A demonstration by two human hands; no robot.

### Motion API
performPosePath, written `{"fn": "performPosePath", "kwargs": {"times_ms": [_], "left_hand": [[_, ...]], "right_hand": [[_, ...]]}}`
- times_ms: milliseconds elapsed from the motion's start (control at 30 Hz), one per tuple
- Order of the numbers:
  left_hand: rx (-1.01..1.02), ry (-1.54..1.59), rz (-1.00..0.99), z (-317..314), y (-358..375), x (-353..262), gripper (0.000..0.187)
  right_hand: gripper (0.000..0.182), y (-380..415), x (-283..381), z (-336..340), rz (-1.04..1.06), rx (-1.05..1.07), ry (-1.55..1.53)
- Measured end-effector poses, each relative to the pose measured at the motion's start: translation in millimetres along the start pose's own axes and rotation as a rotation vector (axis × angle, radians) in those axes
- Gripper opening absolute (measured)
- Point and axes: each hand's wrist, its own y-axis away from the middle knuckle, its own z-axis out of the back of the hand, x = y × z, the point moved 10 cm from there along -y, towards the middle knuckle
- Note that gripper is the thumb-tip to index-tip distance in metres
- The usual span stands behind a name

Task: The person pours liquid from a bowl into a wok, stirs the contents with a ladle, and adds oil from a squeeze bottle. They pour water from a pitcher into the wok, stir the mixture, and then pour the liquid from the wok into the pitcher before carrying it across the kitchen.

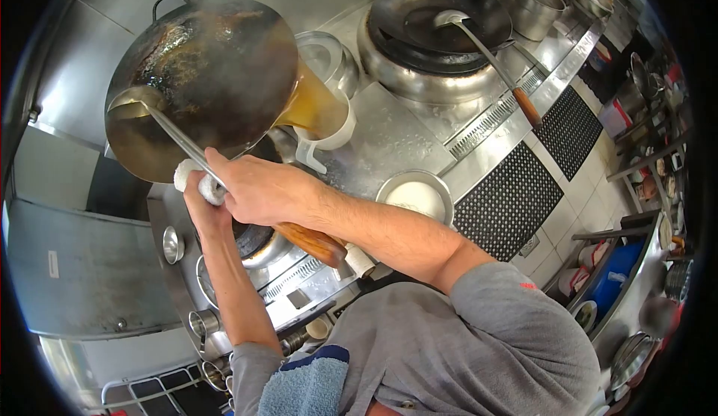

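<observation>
A large dark wok (pixel 224 79) is tilted above the stove, and brownish-yellow liquid (pixel 303 96) runs off its right edge into a white plastic jug (pixel 345 133). My left hand (pixel 203 208) is closed around a folded white cloth (pixel 184 175) at the wok's near edge; the part of the wok under the cloth is hidden. My right hand (pixel 258 184) grips a metal ladle (pixel 176 133) by its shaft. The ladle's bowl lies against the wok's left inner side, and its wooden handle end (pixel 318 244) sticks out below my forearm. Steam blurs the wok's inside.
A second wok (pixel 419 12) with another ladle (pixel 486 51) sits on a burner at the back right. Beside my right forearm stands a metal pot (pixel 415 195) with white contents. Metal pots (pixel 532 5) line the far counter. Black rubber mats (pixel 508 199) cover part of the floor.
</observation>
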Motion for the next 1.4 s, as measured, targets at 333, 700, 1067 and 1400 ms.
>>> {"fn": "performPosePath", "kwargs": {"times_ms": [333, 700, 1067, 1400], "left_hand": [[-0.002, -0.016, -0.013, -2, -2, -4, 0.012], [-0.053, -0.091, -0.033, -1, -2, -5, 0.021], [-0.111, -0.383, -0.165, -7, 4, -21, 0.024], [-0.108, -0.479, -0.366, -31, 10, -34, 0.01]], "right_hand": [[0.046, 2, 2, 4, -0.04, 0.039, -0.041], [0.052, 7, 9, 13, -0.019, -0.002, -0.064], [0.066, 19, 18, 20, 0.009, -0.027, -0.058], [0.069, 36, 25, 22, -0.027, 0.012, -0.1]]}}
